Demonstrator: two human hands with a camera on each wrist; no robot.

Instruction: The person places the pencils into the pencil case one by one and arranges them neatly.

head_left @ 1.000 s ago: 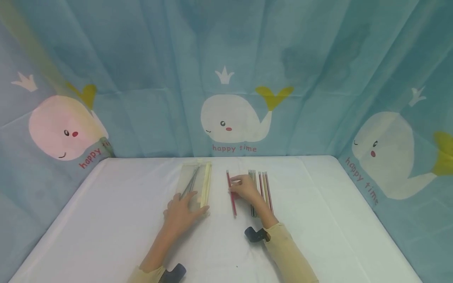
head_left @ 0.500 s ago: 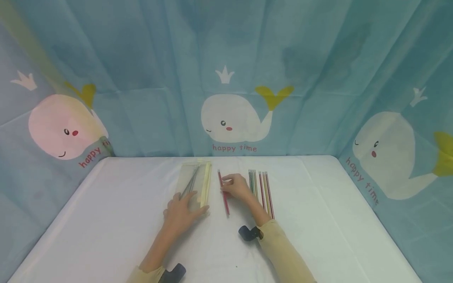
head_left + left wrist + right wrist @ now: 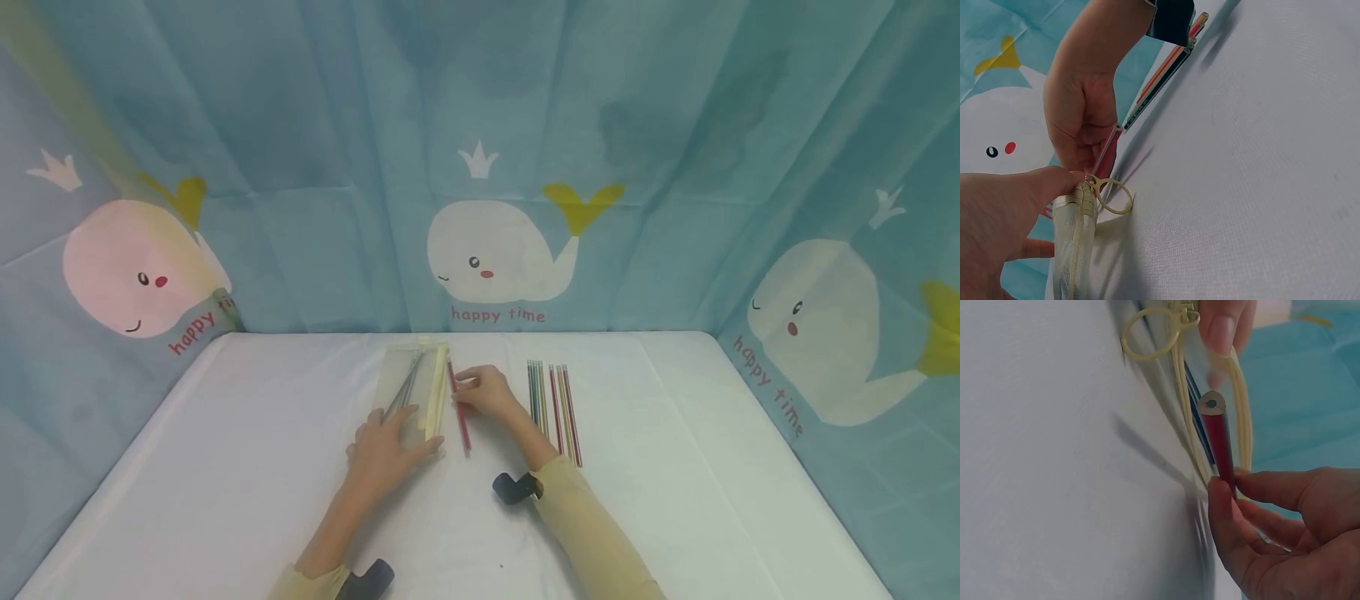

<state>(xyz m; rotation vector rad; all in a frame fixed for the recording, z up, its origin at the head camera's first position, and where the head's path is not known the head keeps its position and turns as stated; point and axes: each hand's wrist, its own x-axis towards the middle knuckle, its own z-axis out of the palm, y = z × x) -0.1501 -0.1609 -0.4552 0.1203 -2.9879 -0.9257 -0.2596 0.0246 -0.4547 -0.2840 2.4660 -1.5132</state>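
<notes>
My left hand holds a see-through mesh zip pouch with a cream zipper, its thumb on the zipper end in the left wrist view. Dark pencils lie slanted inside. A cream ring pull hangs at the zipper's near end. Between thumb and fingers, my right hand pinches a red pencil just right of the pouch. The right wrist view shows the pouch's zipper edges parted, with the pencil's flat end in front of the gap. Whether the pencil touches the pouch I cannot tell.
Right of my right hand, several pencils lie side by side on the white tabletop: a green group and a red and yellow group. A blue curtain with whale prints stands behind and at both sides.
My right hand has moved left with the red pencil, from near the pencil row to the pouch's right edge. The left hand and the pouch have stayed put.
</notes>
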